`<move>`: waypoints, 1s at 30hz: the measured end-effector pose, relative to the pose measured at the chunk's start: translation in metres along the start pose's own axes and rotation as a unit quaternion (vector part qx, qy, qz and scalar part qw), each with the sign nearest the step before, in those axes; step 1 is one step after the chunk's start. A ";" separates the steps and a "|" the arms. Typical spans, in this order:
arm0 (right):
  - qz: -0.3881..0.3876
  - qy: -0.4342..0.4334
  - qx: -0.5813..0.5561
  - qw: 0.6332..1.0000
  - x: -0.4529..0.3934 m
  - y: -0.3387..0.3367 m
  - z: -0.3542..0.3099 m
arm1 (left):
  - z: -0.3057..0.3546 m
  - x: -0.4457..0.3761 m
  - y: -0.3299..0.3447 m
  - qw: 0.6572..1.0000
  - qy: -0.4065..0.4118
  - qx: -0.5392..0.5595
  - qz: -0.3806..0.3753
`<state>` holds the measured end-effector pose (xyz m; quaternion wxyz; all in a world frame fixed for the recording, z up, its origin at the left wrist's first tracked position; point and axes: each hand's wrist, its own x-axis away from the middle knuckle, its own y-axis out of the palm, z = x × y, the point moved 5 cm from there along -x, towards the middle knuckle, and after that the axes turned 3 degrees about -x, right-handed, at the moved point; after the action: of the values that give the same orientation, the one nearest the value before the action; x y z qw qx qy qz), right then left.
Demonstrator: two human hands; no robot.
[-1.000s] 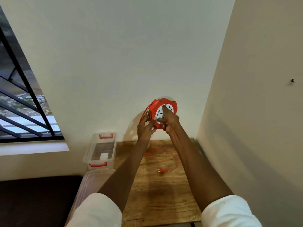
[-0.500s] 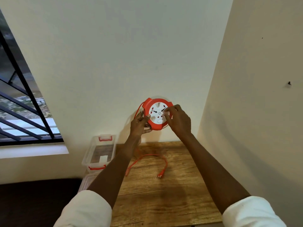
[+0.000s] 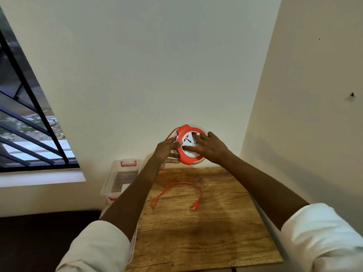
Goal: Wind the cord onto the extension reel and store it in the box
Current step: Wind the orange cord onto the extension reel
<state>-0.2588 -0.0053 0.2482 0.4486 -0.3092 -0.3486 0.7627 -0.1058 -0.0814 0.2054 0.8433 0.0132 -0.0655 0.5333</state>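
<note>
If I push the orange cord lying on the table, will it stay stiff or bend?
The cord lies in loose curves, so it likely bends and slides. Its plug end rests free on the table, so it probably trails along.

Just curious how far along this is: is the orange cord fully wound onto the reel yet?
Not yet. A loop of cord and its plug lie on the table below the reel.
</note>
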 end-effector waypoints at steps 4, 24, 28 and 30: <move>0.022 0.040 -0.020 0.999 -0.001 0.008 0.000 | 0.001 -0.002 0.003 1.000 0.019 0.005 0.021; 0.120 0.541 -0.814 0.174 -0.002 0.037 -0.024 | -0.025 0.006 0.040 0.985 0.102 0.110 0.091; 0.093 0.522 -0.798 0.288 0.002 0.044 -0.019 | -0.024 -0.001 0.031 0.987 0.097 0.102 0.084; 0.105 0.528 -0.727 0.427 0.008 0.049 -0.007 | -0.020 -0.005 0.023 0.989 0.086 0.092 0.080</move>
<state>-0.2793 -0.0138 0.2030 0.0712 -0.8970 -0.4340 -0.0437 -0.1268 -0.0741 0.1842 0.7954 0.0397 0.0555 0.6023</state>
